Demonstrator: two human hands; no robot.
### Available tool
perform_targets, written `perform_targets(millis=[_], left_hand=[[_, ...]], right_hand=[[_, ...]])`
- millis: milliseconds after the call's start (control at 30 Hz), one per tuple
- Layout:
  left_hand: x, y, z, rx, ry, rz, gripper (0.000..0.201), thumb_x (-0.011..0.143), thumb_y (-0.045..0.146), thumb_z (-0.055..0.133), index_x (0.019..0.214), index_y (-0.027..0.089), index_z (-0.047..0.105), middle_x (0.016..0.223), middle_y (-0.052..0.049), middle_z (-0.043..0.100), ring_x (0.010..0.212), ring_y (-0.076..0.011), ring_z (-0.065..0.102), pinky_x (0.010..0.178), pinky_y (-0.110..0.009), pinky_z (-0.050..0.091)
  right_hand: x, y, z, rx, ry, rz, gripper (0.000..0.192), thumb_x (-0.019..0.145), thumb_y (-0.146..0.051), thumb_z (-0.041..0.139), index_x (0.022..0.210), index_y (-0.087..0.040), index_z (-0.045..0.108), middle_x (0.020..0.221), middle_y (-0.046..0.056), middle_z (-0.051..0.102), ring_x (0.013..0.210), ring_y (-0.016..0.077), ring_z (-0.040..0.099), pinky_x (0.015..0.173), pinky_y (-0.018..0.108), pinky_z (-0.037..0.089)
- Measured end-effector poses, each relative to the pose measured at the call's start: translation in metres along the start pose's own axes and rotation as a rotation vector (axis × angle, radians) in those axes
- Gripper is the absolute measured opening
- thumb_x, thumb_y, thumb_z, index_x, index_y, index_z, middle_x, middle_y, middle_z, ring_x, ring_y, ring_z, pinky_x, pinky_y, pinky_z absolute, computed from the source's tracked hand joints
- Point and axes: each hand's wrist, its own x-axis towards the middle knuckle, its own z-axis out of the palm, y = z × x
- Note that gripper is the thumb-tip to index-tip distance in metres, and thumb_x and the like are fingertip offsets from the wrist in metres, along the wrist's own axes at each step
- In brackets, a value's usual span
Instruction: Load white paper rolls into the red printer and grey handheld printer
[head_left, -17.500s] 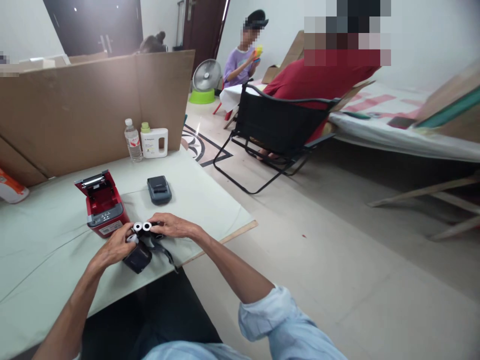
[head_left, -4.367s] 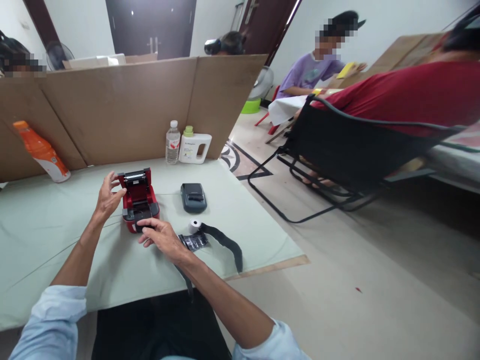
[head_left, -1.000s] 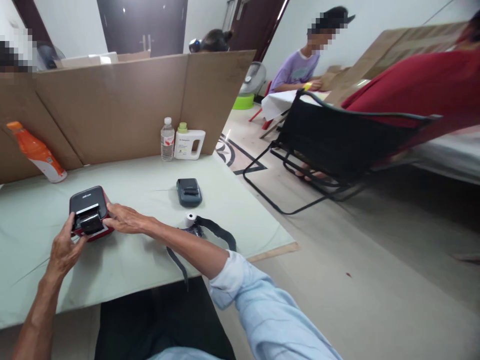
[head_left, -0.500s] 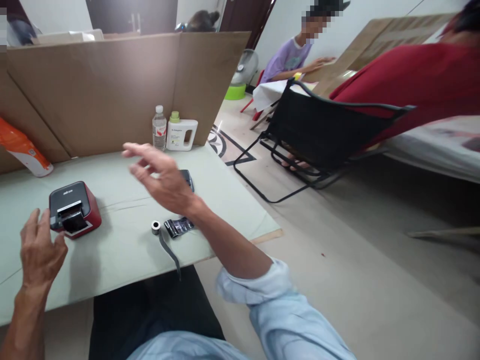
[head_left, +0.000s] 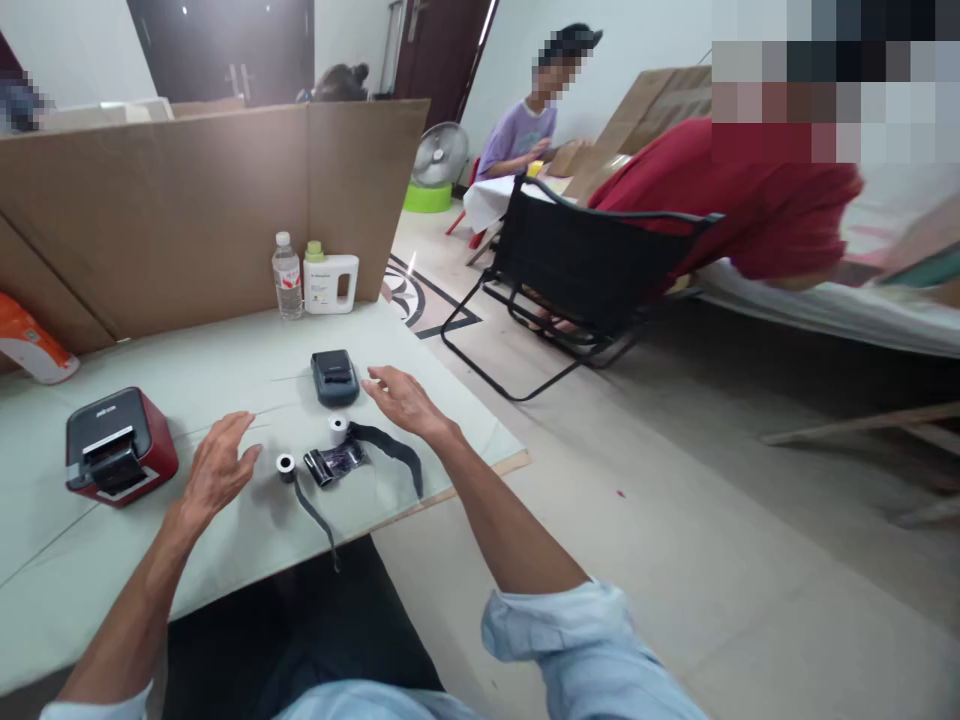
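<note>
My left hand (head_left: 219, 468) hovers over the table between a red-and-black label printer (head_left: 120, 445) and a small paper roll (head_left: 286, 468) with a dark strip trailing off the edge. Its fingers are apart and hold nothing. My right hand (head_left: 405, 398), also open, is just right of a small dark portable printer (head_left: 335, 377); whether it touches the printer I cannot tell. Nearer me, a second roll (head_left: 339, 430) has a dark strip unrolled to the right. Beside the rolls lies a shiny black film roll (head_left: 337, 461), partly unwound.
A cardboard partition (head_left: 210, 210) stands along the back of the table. Before it are a water bottle (head_left: 286, 277), a white jug (head_left: 330, 282) and an orange-white bottle (head_left: 34, 340). A black folding chair (head_left: 585, 250) and two people are at the right, with a fan (head_left: 440, 155) behind.
My left hand has moved right, away from the label printer. My right hand has drawn right, uncovering the portable printer and the second roll. The view has shifted slightly.
</note>
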Motion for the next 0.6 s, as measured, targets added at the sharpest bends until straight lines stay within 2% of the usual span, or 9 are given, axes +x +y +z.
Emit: perform_targets(millis=[100,233,333,433,533,600], left_hand=[[0.043,0.008,0.026,-0.096,-0.179,-0.077,0.055,0.09,0.037,0.065,0.142,0.019,0.062,0.141,-0.013,0.069,0.127,-0.0312,0.067,0.112,-0.046,0.052],[0.096,0.027,0.055,-0.206,-0.331,-0.17,0.073,0.081,0.04,0.076,0.145,0.013,0.058,0.138,-0.02,0.069,0.116,-0.033,0.071,0.1,-0.042,0.056],[0.118,0.038,0.075,-0.261,-0.319,-0.147,0.066,0.074,0.035,0.08,0.135,0.014,0.064,0.121,-0.015,0.076,0.103,-0.0322,0.072,0.091,-0.041,0.057],[0.127,0.044,0.089,-0.289,-0.284,-0.117,0.048,0.073,0.029,0.078,0.118,0.014,0.07,0.102,-0.009,0.078,0.092,-0.0285,0.071,0.085,-0.039,0.057],[0.126,0.045,0.092,-0.285,-0.236,-0.12,0.034,0.077,0.026,0.072,0.108,0.013,0.071,0.094,-0.009,0.076,0.087,-0.0275,0.07,0.084,-0.039,0.056],[0.123,0.04,0.087,-0.281,-0.194,-0.124,0.032,0.078,0.026,0.069,0.107,0.014,0.071,0.096,-0.01,0.076,0.086,-0.0272,0.069,0.085,-0.04,0.056]], right_hand=[[0.021,0.022,0.013,0.082,-0.109,0.07,0.037,0.096,-0.04,0.059,0.117,-0.012,0.07,0.123,0.019,0.073,0.118,0.0311,0.065,0.104,0.042,0.048],[0.039,0.024,0.024,0.17,-0.178,0.02,0.036,0.095,-0.047,0.053,0.087,-0.016,0.067,0.089,0.008,0.071,0.09,0.0253,0.064,0.083,0.035,0.049],[0.044,0.02,0.029,0.234,-0.221,-0.018,0.039,0.094,-0.049,0.047,0.077,-0.017,0.062,0.072,0.001,0.061,0.073,0.0191,0.056,0.07,0.03,0.044],[0.044,0.017,0.032,0.281,-0.23,-0.035,0.038,0.092,-0.048,0.045,0.077,-0.017,0.061,0.067,-0.001,0.055,0.068,0.0168,0.05,0.066,0.029,0.04],[0.044,0.012,0.035,0.309,-0.232,-0.044,0.038,0.09,-0.049,0.048,0.077,-0.016,0.062,0.064,-0.001,0.052,0.067,0.016,0.048,0.064,0.028,0.039],[0.045,0.005,0.038,0.327,-0.239,-0.058,0.038,0.09,-0.05,0.051,0.079,-0.015,0.063,0.065,-0.002,0.053,0.068,0.0156,0.048,0.064,0.027,0.039]])
